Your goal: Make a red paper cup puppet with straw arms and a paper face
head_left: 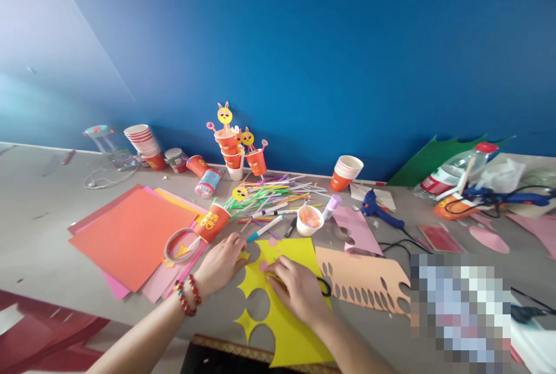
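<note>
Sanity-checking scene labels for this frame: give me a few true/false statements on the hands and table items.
1. The left hand and right hand both rest on the yellow sheet. True.
2. The yellow sheet is uncut. False: round holes are cut out of it.
3. The left wrist wears a beaded bracelet. True.
4. The blue glue gun lies left of the orange sheet. False: it lies far to the right of it.
5. The orange cup near the left hand stands upright. False: it lies on its side.
</note>
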{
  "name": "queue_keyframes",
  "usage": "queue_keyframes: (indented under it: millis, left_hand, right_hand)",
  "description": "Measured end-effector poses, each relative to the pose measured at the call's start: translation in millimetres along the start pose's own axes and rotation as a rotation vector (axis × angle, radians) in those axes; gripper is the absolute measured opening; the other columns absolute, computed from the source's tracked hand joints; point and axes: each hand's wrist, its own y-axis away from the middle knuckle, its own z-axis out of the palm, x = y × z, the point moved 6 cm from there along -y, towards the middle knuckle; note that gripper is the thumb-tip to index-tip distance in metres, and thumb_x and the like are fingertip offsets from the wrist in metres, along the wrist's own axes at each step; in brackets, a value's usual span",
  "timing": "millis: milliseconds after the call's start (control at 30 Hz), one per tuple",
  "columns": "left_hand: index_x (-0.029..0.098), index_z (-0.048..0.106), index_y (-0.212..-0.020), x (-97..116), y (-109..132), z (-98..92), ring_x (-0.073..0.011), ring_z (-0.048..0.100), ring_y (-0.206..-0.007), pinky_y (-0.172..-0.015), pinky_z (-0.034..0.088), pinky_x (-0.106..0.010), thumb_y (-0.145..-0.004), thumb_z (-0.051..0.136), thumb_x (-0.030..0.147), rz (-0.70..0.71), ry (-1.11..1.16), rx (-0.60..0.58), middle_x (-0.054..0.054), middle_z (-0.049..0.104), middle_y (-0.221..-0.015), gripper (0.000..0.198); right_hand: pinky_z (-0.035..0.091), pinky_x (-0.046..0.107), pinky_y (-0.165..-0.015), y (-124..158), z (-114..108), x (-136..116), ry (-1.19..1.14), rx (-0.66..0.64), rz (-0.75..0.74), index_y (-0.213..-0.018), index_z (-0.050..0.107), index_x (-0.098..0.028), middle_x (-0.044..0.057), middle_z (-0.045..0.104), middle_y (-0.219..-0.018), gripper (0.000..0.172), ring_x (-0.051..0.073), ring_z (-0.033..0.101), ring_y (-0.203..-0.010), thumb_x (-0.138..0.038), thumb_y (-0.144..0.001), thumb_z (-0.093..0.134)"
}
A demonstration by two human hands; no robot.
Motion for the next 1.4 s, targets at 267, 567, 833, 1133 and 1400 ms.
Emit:
queue_keyframes:
  millis: [267,567,833,1133,1400]
  left_hand:
    - [0.021,0.055,-0.095,-2.2,-0.8,-2.4,-0.0212,0.064,-0.088,-0.079,0.049,-0.032,-0.096,0.042,0.021,-0.036,0.057,0.015,-0.006,0.061,-0.101,0.013]
    - [0.021,0.056,-0.087,-2.8,-7.0,-1.6,-0.0193,0.062,-0.080,-0.072,0.045,-0.030,-0.093,0.043,0.019,-0.063,0.053,0.012,-0.003,0.062,-0.094,0.014]
    - [0.021,0.055,-0.086,-2.4,-4.2,-3.3,-0.0206,0.062,-0.078,-0.072,0.045,-0.031,-0.095,0.039,0.020,-0.048,0.102,0.021,-0.003,0.064,-0.084,0.018]
    - [0.021,0.060,-0.097,-1.5,2.8,-4.2,-0.0206,0.065,-0.093,-0.081,0.048,-0.030,-0.098,0.040,0.020,0.023,0.180,0.022,-0.006,0.068,-0.100,0.021]
    - [0.020,0.061,-0.092,4.4,15.4,-5.9,-0.0182,0.060,-0.075,-0.067,0.043,-0.028,-0.095,0.047,0.023,0.057,0.106,-0.041,-0.003,0.063,-0.090,0.015]
  right_hand:
    - [0.049,0.028,-0.076,1.3,0.8,2.0,0.003,-0.006,0.007,-0.112,0.067,-0.025,0.005,0.068,-0.100,0.022,0.021,0.069,-0.089,-0.027,-0.100,0.049]
    - [0.050,0.028,-0.074,0.7,-1.4,-0.9,0.011,0.004,0.003,-0.108,0.068,-0.024,0.004,0.068,-0.098,0.020,0.021,0.069,-0.087,-0.025,-0.099,0.051]
    - [0.050,0.028,-0.075,2.3,0.5,0.5,-0.010,0.012,-0.004,-0.110,0.068,-0.024,0.004,0.069,-0.101,0.020,0.021,0.069,-0.087,-0.024,-0.099,0.053]
    - [0.049,0.027,-0.073,2.0,-0.9,-0.2,-0.006,0.027,-0.007,-0.110,0.069,-0.025,0.005,0.068,-0.099,0.020,0.020,0.069,-0.084,-0.026,-0.099,0.052]
    - [0.049,0.027,-0.073,1.4,-2.9,-2.2,-0.001,0.007,-0.024,-0.110,0.068,-0.024,0.005,0.068,-0.098,0.022,0.020,0.069,-0.085,-0.027,-0.100,0.049]
